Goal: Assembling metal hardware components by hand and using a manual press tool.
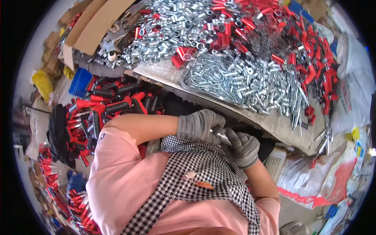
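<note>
Both of my hands wear grey knitted gloves and meet in front of my checked apron (pixel 196 168), below the bench edge. Between them is a small shiny silver metal piece (pixel 222 136), tubular in look. My left hand (pixel 201 126) is closed, its fingers curled round one end of the piece. My right hand (pixel 243 148) grips the other end, thumb and fingers bent onto it. The gloves cover most of the piece, so its exact kind cannot be told.
On the bench (pixel 156 73) lie heaps of silver metal sleeves (pixel 164 39), red sleeves (pixel 223 38) and a tray of silver pins (pixel 219 74). Red-and-black handled tools (pixel 113 105) pile up at left, beside a blue bin (pixel 80 82). A white-and-red sack (pixel 313 180) stands at right.
</note>
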### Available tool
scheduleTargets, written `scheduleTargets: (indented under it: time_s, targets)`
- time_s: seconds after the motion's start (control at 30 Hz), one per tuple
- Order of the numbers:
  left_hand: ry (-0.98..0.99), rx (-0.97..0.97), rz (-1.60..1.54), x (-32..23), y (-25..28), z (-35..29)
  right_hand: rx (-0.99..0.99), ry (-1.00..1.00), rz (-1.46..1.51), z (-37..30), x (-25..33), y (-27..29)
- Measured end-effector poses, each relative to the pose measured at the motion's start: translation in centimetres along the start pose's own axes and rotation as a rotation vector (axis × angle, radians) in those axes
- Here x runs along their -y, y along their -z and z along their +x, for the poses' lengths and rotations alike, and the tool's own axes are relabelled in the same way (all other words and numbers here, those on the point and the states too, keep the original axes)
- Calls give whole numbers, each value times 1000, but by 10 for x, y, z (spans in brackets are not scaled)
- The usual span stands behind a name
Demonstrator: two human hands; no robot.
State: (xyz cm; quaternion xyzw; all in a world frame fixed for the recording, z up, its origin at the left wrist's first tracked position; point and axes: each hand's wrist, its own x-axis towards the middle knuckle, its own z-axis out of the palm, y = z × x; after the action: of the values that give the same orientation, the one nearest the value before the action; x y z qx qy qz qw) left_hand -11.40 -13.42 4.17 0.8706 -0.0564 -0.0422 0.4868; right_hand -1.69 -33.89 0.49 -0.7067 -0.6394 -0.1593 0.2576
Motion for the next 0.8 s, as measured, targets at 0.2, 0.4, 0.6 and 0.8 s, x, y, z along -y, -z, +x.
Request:
scheduleTargets:
  time_s: [0.2,0.4,0.6,0.8]
  targets:
    - [82,102,-102,4,4,-1,-37,45,-47,8,2,-6]
    - [114,79,-118,21,-1,-3,-67,64,-9,18,5,-14]
    - [117,81,-60,15,10,-8,284,-228,290,32,12,3]
    - [44,14,125,6,10,-8,354,-250,447,34,-3,10]
